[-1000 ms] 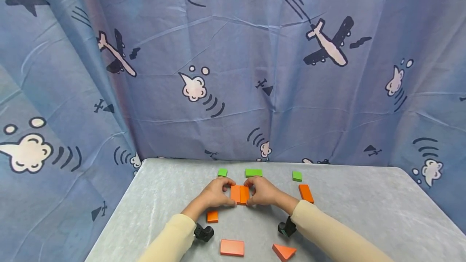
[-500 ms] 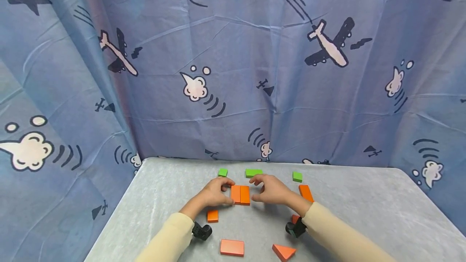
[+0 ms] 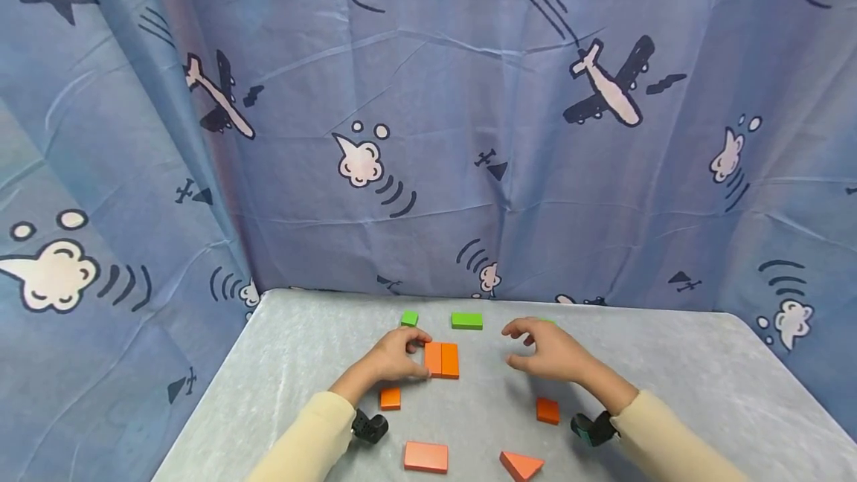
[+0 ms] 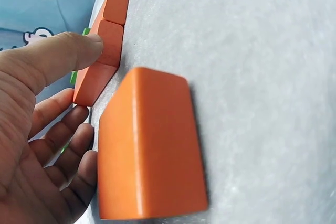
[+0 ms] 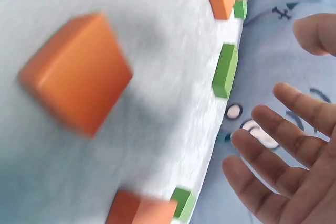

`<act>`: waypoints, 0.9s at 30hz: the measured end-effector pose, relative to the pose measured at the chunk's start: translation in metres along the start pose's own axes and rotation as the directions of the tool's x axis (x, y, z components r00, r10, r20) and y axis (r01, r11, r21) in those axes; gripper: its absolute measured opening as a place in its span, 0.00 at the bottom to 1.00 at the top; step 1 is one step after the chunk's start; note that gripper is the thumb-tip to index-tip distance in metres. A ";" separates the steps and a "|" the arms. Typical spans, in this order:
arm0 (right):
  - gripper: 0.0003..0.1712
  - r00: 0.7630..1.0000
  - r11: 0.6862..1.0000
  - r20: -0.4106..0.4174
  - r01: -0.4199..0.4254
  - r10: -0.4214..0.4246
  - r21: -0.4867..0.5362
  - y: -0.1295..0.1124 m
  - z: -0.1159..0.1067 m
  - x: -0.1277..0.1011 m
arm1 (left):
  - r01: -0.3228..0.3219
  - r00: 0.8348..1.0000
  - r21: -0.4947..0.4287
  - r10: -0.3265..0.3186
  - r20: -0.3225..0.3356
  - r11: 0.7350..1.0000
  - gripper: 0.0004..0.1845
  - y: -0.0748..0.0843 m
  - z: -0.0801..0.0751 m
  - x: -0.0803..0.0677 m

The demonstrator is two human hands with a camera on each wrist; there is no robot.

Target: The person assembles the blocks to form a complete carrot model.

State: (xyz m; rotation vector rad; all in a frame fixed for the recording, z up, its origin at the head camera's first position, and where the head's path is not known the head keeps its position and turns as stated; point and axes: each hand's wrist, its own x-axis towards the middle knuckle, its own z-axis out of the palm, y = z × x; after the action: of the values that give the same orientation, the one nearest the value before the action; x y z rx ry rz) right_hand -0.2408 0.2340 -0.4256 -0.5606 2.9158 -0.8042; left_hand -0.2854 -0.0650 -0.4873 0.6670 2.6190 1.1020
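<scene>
A person's left hand (image 3: 395, 357) rests against the left edge of a pair of orange blocks (image 3: 442, 359) lying side by side at the middle of a grey table (image 3: 669, 363), thumb (image 4: 63, 56) and fingertips curled onto the near block — a light grip rather than a lift. The right hand (image 3: 549, 352) hovers at three o'clock from the pair, well apart from it, fingers (image 5: 294, 145) spread and relaxed, holding nothing. A small orange cube (image 3: 547, 410) sits on the table at six o'clock from that hand. At twelve o'clock from the pair lies a long green block (image 3: 466, 320), with a small green cube (image 3: 409, 317) at eleven. Nearer the person — at seven o'clock from the pair — sits another orange cube (image 3: 390, 398), with a flat orange slab (image 3: 426, 457) and an orange wedge (image 3: 522, 464) at the front edge. A blue curtain (image 3: 428, 132) printed with planes hangs behind.
</scene>
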 end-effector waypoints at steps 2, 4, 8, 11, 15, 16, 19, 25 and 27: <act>0.22 1.000 1.000 -0.004 -0.015 0.015 -0.004 0.006 -0.003 -0.004 | 0.000 1.000 -0.005 0.000 0.000 1.000 0.29 0.001 -0.002 -0.001; 0.22 1.000 1.000 -0.005 -0.024 0.024 -0.010 0.013 -0.007 -0.007 | 0.002 1.000 -0.014 -0.002 0.002 1.000 0.29 0.002 -0.002 -0.001; 0.23 0.998 0.998 0.002 -0.055 0.056 -0.023 0.026 -0.011 -0.014 | 0.011 1.000 -0.036 -0.010 0.004 0.999 0.29 0.003 -0.003 -0.001; 0.25 0.997 0.996 0.007 -0.074 0.074 -0.050 0.038 -0.013 -0.019 | 0.009 1.000 -0.040 -0.009 0.007 0.999 0.29 0.002 -0.003 -0.001; 0.27 0.995 0.990 0.021 -0.096 0.099 -0.107 0.053 -0.014 -0.022 | 0.009 1.000 -0.039 -0.008 0.013 0.999 0.30 0.001 -0.003 -0.001; 0.28 0.994 0.987 0.024 -0.104 0.108 -0.120 0.056 -0.015 -0.023 | 0.011 1.000 -0.033 -0.011 0.011 0.999 0.30 0.001 -0.003 -0.001; 0.29 0.991 0.982 0.033 -0.120 0.126 -0.146 0.061 -0.015 -0.024 | 0.016 1.000 -0.022 -0.016 0.000 1.000 0.30 -0.001 -0.002 0.000; 0.32 0.985 0.974 0.038 -0.162 0.170 -0.158 0.071 -0.014 -0.027 | 0.025 1.000 -0.020 -0.025 -0.002 0.999 0.29 -0.001 0.000 0.000; 0.34 0.984 0.973 0.038 -0.164 0.173 -0.164 0.074 -0.013 -0.027 | 0.028 1.000 -0.022 -0.028 0.002 0.999 0.29 0.000 0.000 0.000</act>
State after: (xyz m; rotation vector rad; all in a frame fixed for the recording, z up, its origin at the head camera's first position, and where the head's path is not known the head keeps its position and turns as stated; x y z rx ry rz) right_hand -0.2419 0.3091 -0.4531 -0.3313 2.9465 -0.5310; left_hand -0.2851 -0.0654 -0.4877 0.6238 2.6032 1.1201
